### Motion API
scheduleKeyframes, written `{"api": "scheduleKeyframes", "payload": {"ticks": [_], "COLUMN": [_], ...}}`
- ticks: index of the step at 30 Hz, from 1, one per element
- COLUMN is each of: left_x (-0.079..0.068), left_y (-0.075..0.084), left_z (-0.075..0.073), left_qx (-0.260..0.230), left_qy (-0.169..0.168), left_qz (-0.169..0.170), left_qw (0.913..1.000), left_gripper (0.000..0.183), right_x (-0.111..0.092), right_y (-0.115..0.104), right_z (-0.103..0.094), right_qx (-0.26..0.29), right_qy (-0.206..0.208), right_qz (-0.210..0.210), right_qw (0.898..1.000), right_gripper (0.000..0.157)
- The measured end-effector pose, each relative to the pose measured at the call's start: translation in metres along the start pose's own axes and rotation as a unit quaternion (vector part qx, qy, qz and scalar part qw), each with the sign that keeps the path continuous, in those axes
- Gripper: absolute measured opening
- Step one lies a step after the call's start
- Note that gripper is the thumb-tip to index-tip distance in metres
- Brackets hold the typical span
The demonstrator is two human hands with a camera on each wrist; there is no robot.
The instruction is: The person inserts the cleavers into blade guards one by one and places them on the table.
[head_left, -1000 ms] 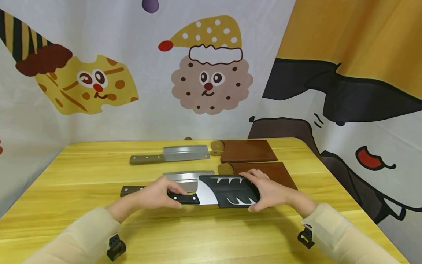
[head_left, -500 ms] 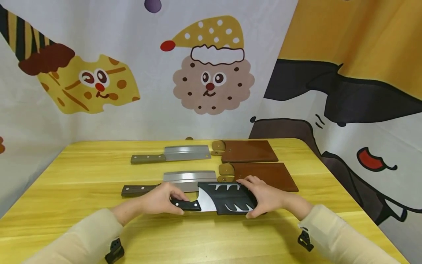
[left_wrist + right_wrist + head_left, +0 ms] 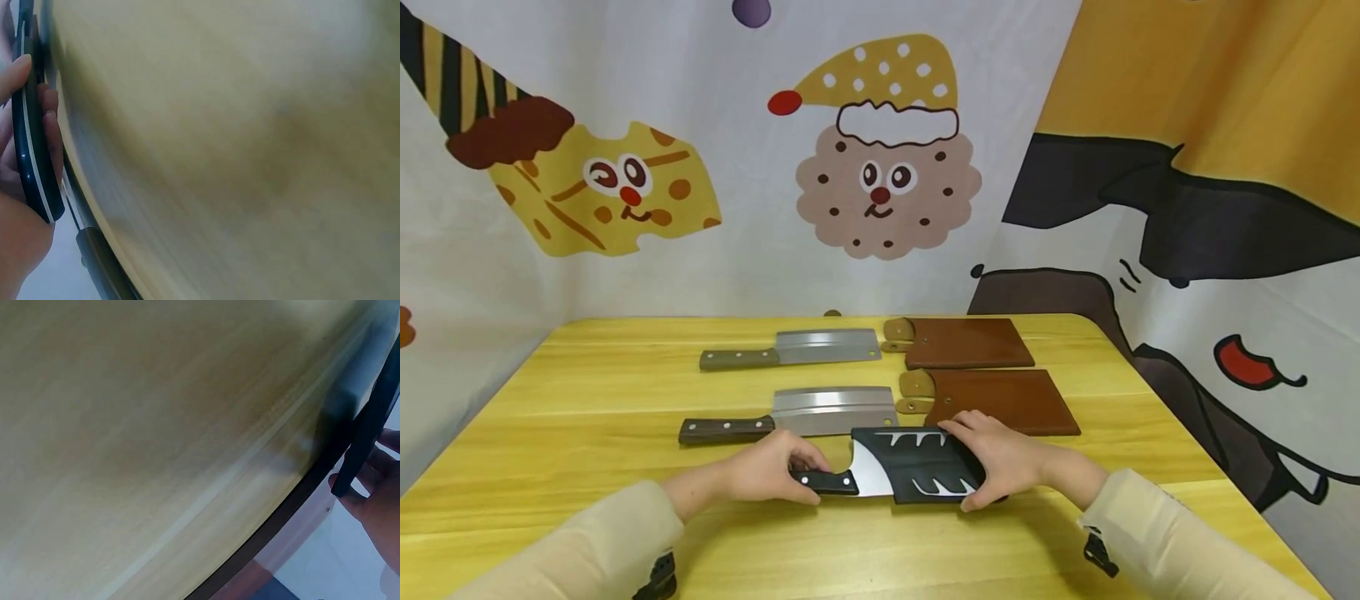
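In the head view my left hand [image 3: 767, 471] holds a cleaver by its black riveted handle [image 3: 835, 482], thumb in front and fingers behind. A bare white strip of its blade [image 3: 871, 471] shows beside the handle. The rest is covered by a black blade sheath [image 3: 917, 465] with white jagged marks. My right hand [image 3: 1003, 454] grips the sheath at its right end, thumb on the near edge and fingers on the far edge. Thumb and fingers also wrap the black handle [image 3: 34, 150] in the left wrist view. At the right wrist view's edge, fingers hold the dark sheath [image 3: 369, 431].
Behind my hands on the wooden table [image 3: 587, 400] lie two more cleavers, a dark-handled one [image 3: 730, 429] and an olive-handled one [image 3: 741, 358]. Right of them lie two brown leather sheaths, the nearer [image 3: 1007, 400] and the farther [image 3: 970, 342]. A cartoon-print curtain [image 3: 752, 167] hangs behind.
Both hands have brought the sheathed cleaver nearer my body and lower in the view. More of the dark-handled cleaver behind it now shows. Both hands keep their hold.
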State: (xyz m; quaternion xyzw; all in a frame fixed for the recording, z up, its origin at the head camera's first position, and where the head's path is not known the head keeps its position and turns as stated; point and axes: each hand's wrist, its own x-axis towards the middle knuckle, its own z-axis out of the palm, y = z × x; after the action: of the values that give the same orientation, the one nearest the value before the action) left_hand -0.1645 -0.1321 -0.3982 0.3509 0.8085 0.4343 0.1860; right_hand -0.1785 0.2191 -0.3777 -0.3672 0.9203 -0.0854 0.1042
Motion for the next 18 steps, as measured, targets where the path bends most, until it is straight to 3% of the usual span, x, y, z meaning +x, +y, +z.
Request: {"api": "scheduleKeyframes", "payload": {"ticks": [6,13,18], "left_x": [-0.003,-0.007,-0.011], "left_y": [0.003,0.000,-0.002], "left_z": [0.001,0.005,0.002], "left_qx": [-0.007,-0.003,0.017], "left_qy": [-0.002,-0.009,-0.002], "left_qz": [-0.003,-0.001,0.004], "left_qw": [1.0000,1.0000,0.9998], "left_gripper": [0.025,0.029,0.040], "right_x": [0.001,0.005,0.005], "right_y": [-0.001,-0.012,-0.008], "right_z": [0.003,0.002,-0.007], "right_qx": [-0.012,-0.007,0.024], "right_qy": [-0.003,-0.024,-0.021], "right_qz": [-0.012,-0.038,-0.026], "right_qw": [1.000,0.999,0.999], "right_gripper": [0.094,0.068,0.070]}}
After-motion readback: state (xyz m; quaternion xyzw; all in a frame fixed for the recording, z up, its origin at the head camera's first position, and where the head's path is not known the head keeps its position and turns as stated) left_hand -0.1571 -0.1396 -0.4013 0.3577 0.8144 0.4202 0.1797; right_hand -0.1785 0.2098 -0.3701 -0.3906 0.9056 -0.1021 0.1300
